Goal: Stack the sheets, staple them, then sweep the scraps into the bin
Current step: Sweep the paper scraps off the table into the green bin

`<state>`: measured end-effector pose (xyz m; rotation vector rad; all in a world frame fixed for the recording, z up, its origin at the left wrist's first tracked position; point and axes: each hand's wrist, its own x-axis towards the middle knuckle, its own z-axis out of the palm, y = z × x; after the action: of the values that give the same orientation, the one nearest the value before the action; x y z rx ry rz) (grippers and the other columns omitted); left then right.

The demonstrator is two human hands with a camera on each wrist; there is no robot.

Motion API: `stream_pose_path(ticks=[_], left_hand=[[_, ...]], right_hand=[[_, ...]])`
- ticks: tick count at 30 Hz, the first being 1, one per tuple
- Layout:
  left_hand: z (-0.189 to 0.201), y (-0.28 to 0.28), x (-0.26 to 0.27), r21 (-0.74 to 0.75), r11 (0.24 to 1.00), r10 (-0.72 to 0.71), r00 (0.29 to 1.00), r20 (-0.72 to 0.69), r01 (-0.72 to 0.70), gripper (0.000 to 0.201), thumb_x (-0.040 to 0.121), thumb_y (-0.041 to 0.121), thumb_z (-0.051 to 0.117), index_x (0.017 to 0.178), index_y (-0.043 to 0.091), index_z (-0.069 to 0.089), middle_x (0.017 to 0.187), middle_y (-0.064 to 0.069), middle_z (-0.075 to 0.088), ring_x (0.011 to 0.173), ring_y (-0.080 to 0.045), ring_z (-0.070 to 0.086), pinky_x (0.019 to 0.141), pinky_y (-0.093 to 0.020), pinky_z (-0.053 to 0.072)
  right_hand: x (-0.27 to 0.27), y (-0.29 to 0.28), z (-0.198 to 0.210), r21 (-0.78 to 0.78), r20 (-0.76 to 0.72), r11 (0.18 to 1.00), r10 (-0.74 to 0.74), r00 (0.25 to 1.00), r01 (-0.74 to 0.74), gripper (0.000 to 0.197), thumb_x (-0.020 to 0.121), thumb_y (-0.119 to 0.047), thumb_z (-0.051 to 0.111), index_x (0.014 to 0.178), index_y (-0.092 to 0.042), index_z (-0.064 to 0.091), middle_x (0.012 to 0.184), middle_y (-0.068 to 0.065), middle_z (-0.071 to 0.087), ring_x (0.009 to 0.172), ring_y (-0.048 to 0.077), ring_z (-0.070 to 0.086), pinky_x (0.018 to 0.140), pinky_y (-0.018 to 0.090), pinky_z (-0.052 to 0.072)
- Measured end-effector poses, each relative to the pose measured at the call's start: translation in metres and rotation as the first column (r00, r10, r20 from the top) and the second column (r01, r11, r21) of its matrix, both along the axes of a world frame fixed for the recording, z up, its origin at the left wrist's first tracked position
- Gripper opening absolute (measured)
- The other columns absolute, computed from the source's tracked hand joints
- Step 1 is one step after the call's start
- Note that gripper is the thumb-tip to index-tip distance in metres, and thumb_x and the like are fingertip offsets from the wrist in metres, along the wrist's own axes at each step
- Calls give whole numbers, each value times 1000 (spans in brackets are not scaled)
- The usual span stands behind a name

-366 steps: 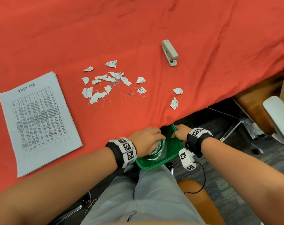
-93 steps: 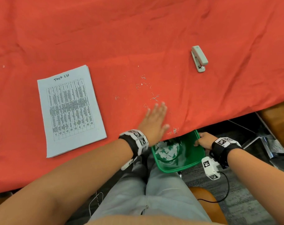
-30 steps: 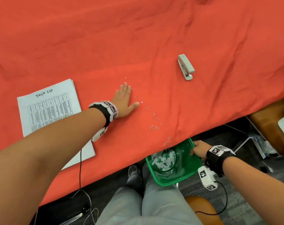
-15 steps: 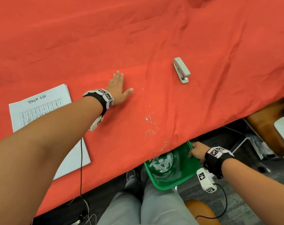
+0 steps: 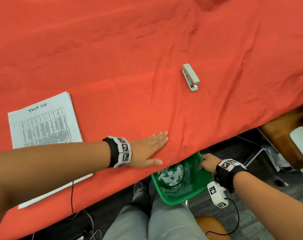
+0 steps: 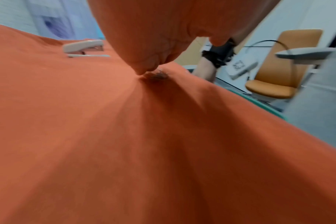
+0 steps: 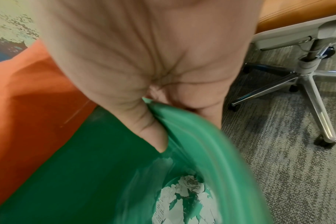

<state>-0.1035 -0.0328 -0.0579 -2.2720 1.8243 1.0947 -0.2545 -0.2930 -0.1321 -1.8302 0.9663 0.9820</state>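
My left hand [image 5: 151, 148] lies flat, fingers straight, on the red tablecloth [image 5: 112, 49] near the front edge, just left of a few loose staples [image 5: 171, 157]. Below the edge, my right hand [image 5: 207, 164] grips the rim of the green bin [image 5: 190, 193], thumb inside the rim [image 7: 155, 136]. Torn paper scraps [image 7: 184, 203] lie at the bin's bottom. The stacked sheets [image 5: 43, 129], headed "Task List", lie at the left, partly under my forearm. The grey stapler [image 5: 190, 77] sits farther back to the right; it also shows in the left wrist view [image 6: 82, 47].
Single staples [image 5: 169, 126] dot the cloth ahead of my fingers. An orange office chair [image 6: 278, 72] and a chair's metal base [image 7: 313, 94] stand on the carpet to the right. My lap in grey trousers [image 5: 147, 222] is under the bin.
My left hand has swept from mid-table back toward the front edge, dragging the staples to the edge above the bin. The right hand keeps holding the bin.
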Motion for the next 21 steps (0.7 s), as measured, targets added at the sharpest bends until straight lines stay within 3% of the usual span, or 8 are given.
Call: stream_pose_path(ticks=[4,8,13,17,21], left_hand=[[1,-28,63,-108,950,301,951,74,-293,82,97,51,32,151,5,-8,159,-15,-16,148,-24,-10,122,-38,3],[-12,-40,115,-114,863,505,849,155,-492,80,97,51,32,152,4,-3,160,-14,-11,149,-26,-6,122,-38,3],[-16,-42,88,-86,906,423,899,111,-415,79,97,51,31,152,6,-4,160,-12,-12,149,-25,-7,122,-38,2],[-10,-27,30,-61,962,269,963,15,-267,85,95,58,27,150,8,-12,159,-10,-19,148,-21,-13,122,-38,1],[-3,-13,-25,-40,980,192,978,-80,-196,85,95,59,27,150,9,-15,158,-7,-20,147,-16,-14,122,-33,0]], right_hand=[[1,-4,-7,-7,-1,1000,18,1000,-18,20,76,6,57,81,-11,66,92,26,72,82,39,71,77,50,58],[-2,-5,-11,-11,-1,999,39,999,-39,20,74,5,59,87,-8,69,93,27,72,84,39,70,77,51,58],[-5,-3,-7,1,3,1000,24,1000,-24,25,77,7,57,98,2,69,96,27,71,89,40,70,79,45,58],[-7,-2,-6,-1,18,1000,20,1000,-20,23,78,8,57,96,-1,68,99,28,70,89,39,69,81,45,57],[-8,1,-4,-7,17,1000,21,1000,-21,20,79,9,56,95,1,66,100,29,69,79,35,67,70,37,57]])
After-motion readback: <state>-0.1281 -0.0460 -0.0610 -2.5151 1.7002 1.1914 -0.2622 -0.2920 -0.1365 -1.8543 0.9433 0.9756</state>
